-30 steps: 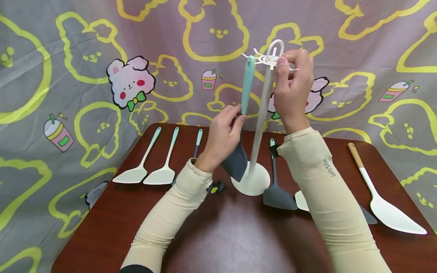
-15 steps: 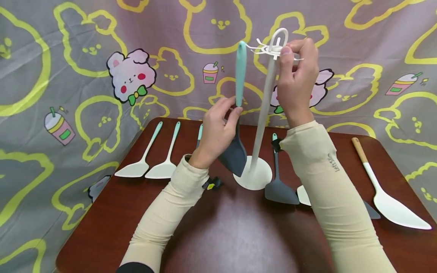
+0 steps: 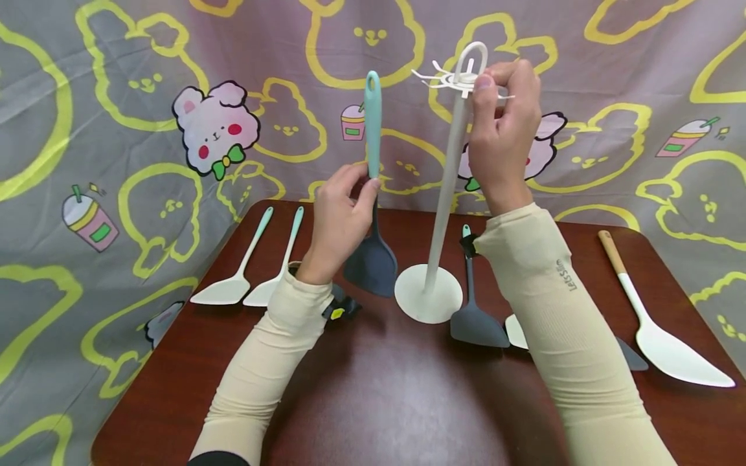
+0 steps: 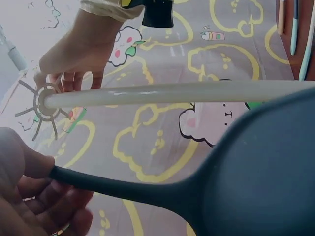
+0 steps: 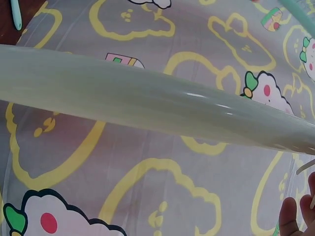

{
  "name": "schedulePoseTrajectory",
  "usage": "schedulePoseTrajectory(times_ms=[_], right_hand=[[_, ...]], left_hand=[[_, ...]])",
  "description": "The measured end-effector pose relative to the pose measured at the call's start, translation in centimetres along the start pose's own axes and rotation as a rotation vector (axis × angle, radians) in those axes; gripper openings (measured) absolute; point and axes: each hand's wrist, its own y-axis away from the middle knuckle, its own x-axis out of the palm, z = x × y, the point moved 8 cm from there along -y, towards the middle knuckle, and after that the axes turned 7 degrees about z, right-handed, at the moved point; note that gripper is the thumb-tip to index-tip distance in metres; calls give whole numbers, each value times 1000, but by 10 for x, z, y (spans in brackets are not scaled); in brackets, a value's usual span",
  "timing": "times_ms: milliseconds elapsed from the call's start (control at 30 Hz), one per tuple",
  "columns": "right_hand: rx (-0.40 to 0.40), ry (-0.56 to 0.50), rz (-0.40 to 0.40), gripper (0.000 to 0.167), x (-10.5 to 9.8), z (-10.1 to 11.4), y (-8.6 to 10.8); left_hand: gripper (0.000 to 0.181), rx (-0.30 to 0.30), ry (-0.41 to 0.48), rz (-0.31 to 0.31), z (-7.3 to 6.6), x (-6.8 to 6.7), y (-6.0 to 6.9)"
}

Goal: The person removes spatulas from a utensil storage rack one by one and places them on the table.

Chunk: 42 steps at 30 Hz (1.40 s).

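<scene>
In the head view, my left hand (image 3: pixel 340 213) pinches a spatula (image 3: pixel 372 268) where its mint handle meets the dark grey neck. The spatula is held upright above the table, handle end up, left of a white utensil stand (image 3: pixel 445 188) and apart from its hooks. My right hand (image 3: pixel 507 129) pinches the hook ring at the top of the stand, thumb in front. The stand leans slightly right on its round base. The left wrist view shows the grey spatula head (image 4: pixel 261 167) close up, with the stand's pole (image 4: pixel 172 93) beyond. The pole (image 5: pixel 123 93) crosses the right wrist view.
Two white spatulas with mint handles, one (image 3: pixel 224 290) farthest left, lie on the table (image 3: pixel 396 388). Right of the base are a grey spatula (image 3: pixel 478 327), two heads partly hidden by my right arm, and a white spatula (image 3: pixel 670 353) with a wooden handle. A patterned cloth hangs behind.
The spatula in my left hand has moved left, away from the stand's hooks, where its handle hole was at a hook tip. My right hand stays on the hook ring.
</scene>
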Motion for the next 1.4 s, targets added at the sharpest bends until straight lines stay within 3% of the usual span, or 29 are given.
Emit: schedulePoseTrajectory(times_ms=[267, 500, 767, 1000, 1200, 1400], right_hand=[[-26, -19, -4, 10, 0, 0, 0], [-29, 0, -9, 10, -4, -2, 0], [-39, -14, 2, 16, -3, 0, 0], [-25, -33, 10, 14, 2, 3, 1], [-47, -18, 6, 13, 1, 4, 0], [-59, -21, 7, 14, 2, 3, 1]], left_hand=[[17, -167, -85, 38, 29, 6, -5], [20, -317, -154, 196, 59, 31, -6], [21, -381, -222, 327, 86, 53, -8], [24, -518, -238, 451, 121, 70, -6], [23, -538, -272, 517, 143, 83, -5], [26, -601, -260, 601, 163, 96, 4]])
